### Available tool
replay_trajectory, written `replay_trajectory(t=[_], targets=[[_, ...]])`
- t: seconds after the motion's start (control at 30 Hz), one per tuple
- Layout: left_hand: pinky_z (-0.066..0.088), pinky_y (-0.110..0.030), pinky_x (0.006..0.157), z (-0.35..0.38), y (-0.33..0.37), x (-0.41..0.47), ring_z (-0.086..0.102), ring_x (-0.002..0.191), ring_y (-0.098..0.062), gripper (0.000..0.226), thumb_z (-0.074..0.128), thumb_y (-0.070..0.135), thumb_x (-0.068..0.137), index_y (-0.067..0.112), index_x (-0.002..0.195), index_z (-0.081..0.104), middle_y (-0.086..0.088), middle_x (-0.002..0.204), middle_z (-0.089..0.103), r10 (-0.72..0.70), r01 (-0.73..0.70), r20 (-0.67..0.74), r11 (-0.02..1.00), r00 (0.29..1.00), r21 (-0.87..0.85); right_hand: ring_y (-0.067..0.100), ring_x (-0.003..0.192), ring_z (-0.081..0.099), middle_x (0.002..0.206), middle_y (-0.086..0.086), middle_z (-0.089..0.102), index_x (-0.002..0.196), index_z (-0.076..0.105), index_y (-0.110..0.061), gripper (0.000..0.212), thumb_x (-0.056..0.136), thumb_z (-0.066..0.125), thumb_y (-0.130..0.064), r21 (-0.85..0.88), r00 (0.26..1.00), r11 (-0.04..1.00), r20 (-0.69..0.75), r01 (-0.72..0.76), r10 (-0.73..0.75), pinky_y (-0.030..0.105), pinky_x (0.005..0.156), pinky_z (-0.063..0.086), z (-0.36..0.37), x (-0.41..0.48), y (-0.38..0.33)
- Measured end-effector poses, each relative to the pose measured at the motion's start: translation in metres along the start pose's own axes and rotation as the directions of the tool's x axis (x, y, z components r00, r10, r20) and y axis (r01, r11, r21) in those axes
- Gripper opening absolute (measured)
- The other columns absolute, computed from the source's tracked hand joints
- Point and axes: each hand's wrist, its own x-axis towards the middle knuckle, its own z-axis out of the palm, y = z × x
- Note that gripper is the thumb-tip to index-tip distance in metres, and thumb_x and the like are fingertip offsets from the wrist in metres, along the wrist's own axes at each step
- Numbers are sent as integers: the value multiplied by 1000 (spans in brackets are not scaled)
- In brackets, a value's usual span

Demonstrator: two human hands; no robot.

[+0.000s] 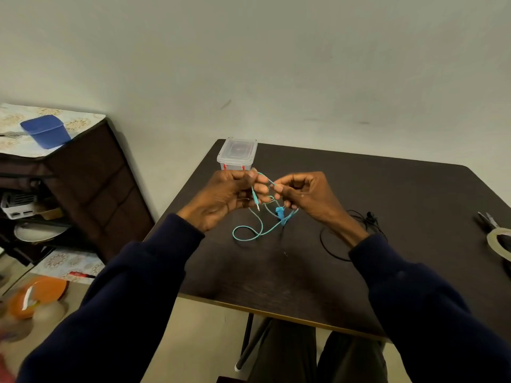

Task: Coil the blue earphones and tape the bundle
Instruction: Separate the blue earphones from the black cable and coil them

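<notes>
The blue earphones (279, 212) are held just above the middle of a dark table (401, 194). The cable is pinched near its plug end by the curled fingers of the left hand (226, 194). Another stretch is pinched between thumb and forefinger of the right hand (304, 197), so both hands are grasping the cable, with their fingertips nearly touching. The plug hangs below the left fingers, the earbuds dangle between the hands, and a loose loop droops toward the tabletop.

Just behind the left hand, a clear lidded box (237, 154) with red clasps is set at the table's far left corner. A black cable (369, 216) lies beside the right wrist. At the right edge, a roll of clear tape (497, 233) and a metal tool (486, 221), perhaps scissors, are seen well apart from the hands. Bare tabletop is left toward the near edge. Off to the left, a cabinet (91, 172) carries a blue tub (45, 131) and a fork (12, 134).
</notes>
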Motion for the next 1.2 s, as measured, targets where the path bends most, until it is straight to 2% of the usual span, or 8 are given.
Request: replay_trajectory(t=[0.23, 0.47, 0.6, 0.67, 0.83, 0.93, 1.03, 1.2], targets=[[60, -27, 75, -29, 29, -7, 76, 88, -20, 31, 58, 29, 95, 6, 110, 74, 0, 90, 75, 150, -175, -92, 889, 984, -423, 16, 61, 62, 80, 16, 73, 103, 74, 4, 19, 93, 69, -11, -44, 996, 997, 57, -62, 65, 22, 58, 54, -5, 8, -9], [60, -35, 86, -19, 11, -13, 68, 114, -40, 37, 57, 20, 97, -1, 127, 64, -25, 127, 67, 32, -13, 82, 974, 996, -226, 16, 52, 56, 78, 14, 74, 106, 74, 0, 21, 95, 69, -17, 27, 1000, 999, -8, -23, 24, 20, 49, 45, -1, 25, -26], [55, -40, 98, -6, -3, -18, 59, 126, -44, 37, 51, 7, 102, -4, 137, 56, -27, 139, 58, 26, 39, 222, 959, 975, -281, 30, 61, 64, 85, 24, 74, 105, 73, 4, 16, 94, 62, 5, -23, 998, 998, -24, -50, 49, 29, 53, 53, 19, 14, -8], [56, -39, 96, -1, -2, -20, 61, 124, -44, 38, 52, 7, 101, -2, 137, 57, -26, 138, 60, 24, 46, 219, 949, 975, -311, 34, 66, 68, 87, 22, 75, 105, 73, 4, 20, 92, 60, 9, -65, 999, 997, -1, -53, 53, 36, 57, 55, 26, 9, -2], [59, -37, 92, 7, 2, -25, 72, 103, -38, 32, 42, 19, 104, 0, 123, 61, -21, 110, 68, 52, 17, 148, 903, 988, -430, 20, 56, 57, 75, 17, 74, 99, 76, -4, 11, 95, 67, -9, -44, 996, 997, -61, -61, 59, 20, 47, 46, 29, 9, 1], [58, -35, 84, 11, 9, -27, 71, 94, -35, 31, 34, 25, 106, 6, 105, 59, -18, 100, 68, 58, 22, 155, 884, 986, -468, 20, 57, 57, 80, 20, 75, 100, 76, -6, 11, 94, 69, -12, -50, 996, 997, -77, -58, 54, 21, 48, 45, 28, 12, -1], [58, -32, 78, 14, 14, -27, 71, 90, -33, 29, 37, 30, 101, 10, 96, 56, -14, 96, 70, 90, -7, 160, 889, 983, -457, 7, 53, 59, 73, 7, 76, 97, 78, -9, 10, 95, 68, -11, -125, 998, 992, -50, -33, 27, 17, 49, 44, 27, 13, -3], [52, -34, 104, 15, 19, -18, 64, 123, -35, 45, 37, 19, 100, -5, 136, 50, -22, 134, 63, 179, -48, 255, 893, 950, -448, 2, 49, 58, 66, -2, 73, 81, 75, -24, 26, 94, 65, -5, -219, 995, 974, 97, 53, -33, 19, 53, 43, 36, -2, -8]])
